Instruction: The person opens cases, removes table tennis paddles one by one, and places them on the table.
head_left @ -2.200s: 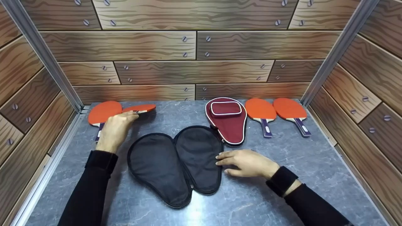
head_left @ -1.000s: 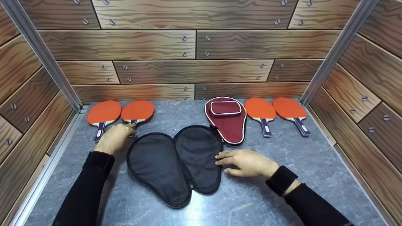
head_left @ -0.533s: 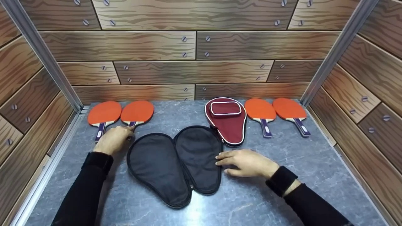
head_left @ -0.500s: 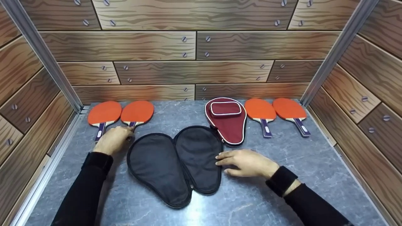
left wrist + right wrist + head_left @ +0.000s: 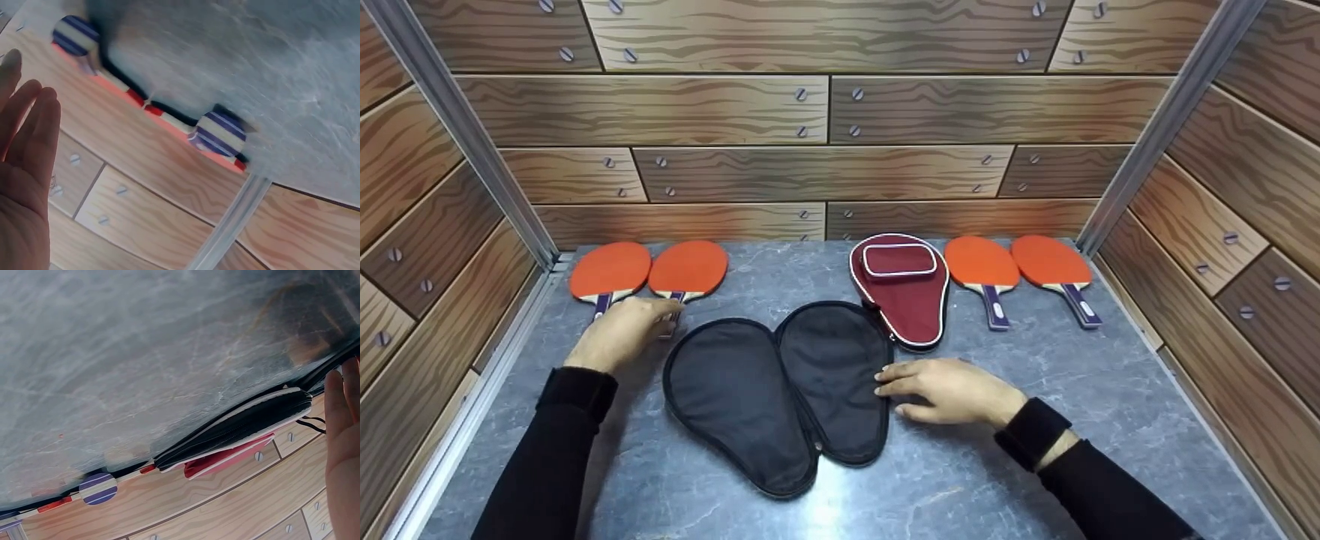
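Observation:
My left hand (image 5: 622, 330) hovers by the purple handle of a table tennis paddle (image 5: 688, 268) with an orange face. In the left wrist view, its fingers (image 5: 34, 126) are fairly straight and nothing is between them. A second paddle (image 5: 610, 270) lies just left of that one, its handle partly behind the hand. Spread flat in the middle is an unzipped paddle case (image 5: 742, 397), black lining up. On the case's right edge rest the fingertips of my right hand (image 5: 956, 390), fingers extended.
A closed dark red paddle case (image 5: 911, 300) with white piping lies behind the right hand, touching the open case. Two more orange paddles (image 5: 981, 262) lie at the back right. Wood-patterned walls (image 5: 727, 172) border the grey marbled table (image 5: 997, 480) at the back and sides.
My left hand first lowered the tilted paddle flat beside the leftmost one. It has since let go of the handle and drawn slightly left. The right hand has stayed put.

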`<state>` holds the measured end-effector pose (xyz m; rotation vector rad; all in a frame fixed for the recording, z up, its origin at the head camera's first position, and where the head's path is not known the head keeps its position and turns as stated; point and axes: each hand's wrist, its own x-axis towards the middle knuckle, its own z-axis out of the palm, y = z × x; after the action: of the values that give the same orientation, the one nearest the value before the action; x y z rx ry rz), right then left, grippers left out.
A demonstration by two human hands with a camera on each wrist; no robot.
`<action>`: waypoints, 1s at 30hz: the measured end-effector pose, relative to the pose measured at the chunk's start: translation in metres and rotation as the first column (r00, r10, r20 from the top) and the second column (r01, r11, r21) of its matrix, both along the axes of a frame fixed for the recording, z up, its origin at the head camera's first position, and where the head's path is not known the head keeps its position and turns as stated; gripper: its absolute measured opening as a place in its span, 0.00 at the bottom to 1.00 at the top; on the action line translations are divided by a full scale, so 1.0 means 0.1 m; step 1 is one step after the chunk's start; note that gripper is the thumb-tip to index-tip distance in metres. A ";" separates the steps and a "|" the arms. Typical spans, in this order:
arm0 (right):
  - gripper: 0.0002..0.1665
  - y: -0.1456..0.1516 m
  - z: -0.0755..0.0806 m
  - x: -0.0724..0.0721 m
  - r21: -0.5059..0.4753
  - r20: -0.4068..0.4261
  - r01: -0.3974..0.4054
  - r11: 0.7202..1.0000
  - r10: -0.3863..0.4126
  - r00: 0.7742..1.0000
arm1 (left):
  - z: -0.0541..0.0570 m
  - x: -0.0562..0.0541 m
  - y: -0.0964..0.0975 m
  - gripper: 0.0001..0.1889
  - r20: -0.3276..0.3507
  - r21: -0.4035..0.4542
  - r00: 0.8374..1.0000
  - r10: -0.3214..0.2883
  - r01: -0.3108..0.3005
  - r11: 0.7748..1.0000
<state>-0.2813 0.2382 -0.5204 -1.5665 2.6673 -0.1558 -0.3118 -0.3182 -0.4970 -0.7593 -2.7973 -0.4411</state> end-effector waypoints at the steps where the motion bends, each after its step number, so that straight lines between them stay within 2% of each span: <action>1: 0.25 0.00 0.00 0.00 0.000 0.000 0.000 1.000 0.000 1.000 | 0.02 0.01 0.01 0.11 0.016 0.013 1.000 0.010 -0.010 1.000; 9: 0.26 -0.01 -0.01 0.00 0.000 0.006 0.003 1.000 -0.003 1.000 | 0.17 0.14 0.12 0.16 0.076 0.000 0.996 0.046 -0.046 0.999; 18: 0.26 -0.01 0.00 -0.01 0.007 0.010 0.004 1.000 -0.004 1.000 | 0.27 0.31 0.31 0.16 0.183 -0.064 0.979 0.094 -0.084 0.994; 24: 0.26 -0.02 -0.01 0.00 0.015 0.003 0.004 1.000 -0.004 1.000 | 0.30 0.34 0.37 0.14 0.191 -0.072 0.978 0.089 -0.076 0.994; 30: 0.26 -0.05 -0.01 -0.01 0.016 0.004 0.003 1.000 -0.003 1.000 | 0.39 0.34 0.41 0.15 0.178 -0.031 0.980 0.084 -0.080 0.996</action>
<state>-0.2820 0.2333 -0.5219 -1.5562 2.6612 -0.1365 -0.2777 -0.2774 -0.4580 -0.6350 -2.9928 -0.4842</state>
